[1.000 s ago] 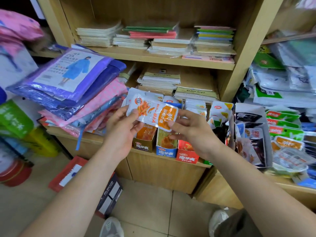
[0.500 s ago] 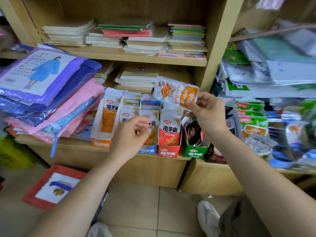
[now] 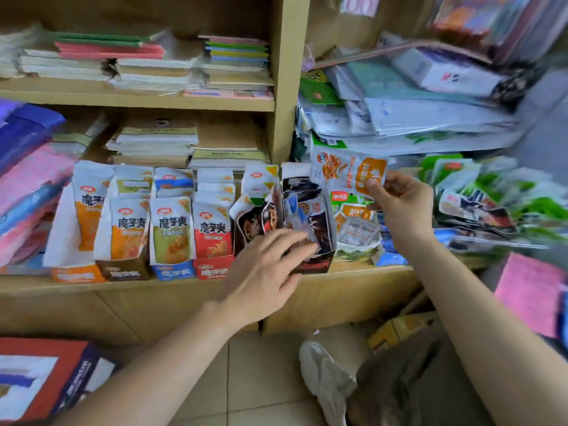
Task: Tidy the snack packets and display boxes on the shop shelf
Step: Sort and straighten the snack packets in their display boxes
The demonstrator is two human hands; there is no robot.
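Right hand (image 3: 402,207) pinches snack packet (image 3: 344,172)

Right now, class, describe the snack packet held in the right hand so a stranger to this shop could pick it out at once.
Find the wooden upright dividing the shelving; just right of it, above the display boxes on the lower shelf, the right hand pinches a snack packet. It alone is held in the air, lying sideways, white with an orange end.
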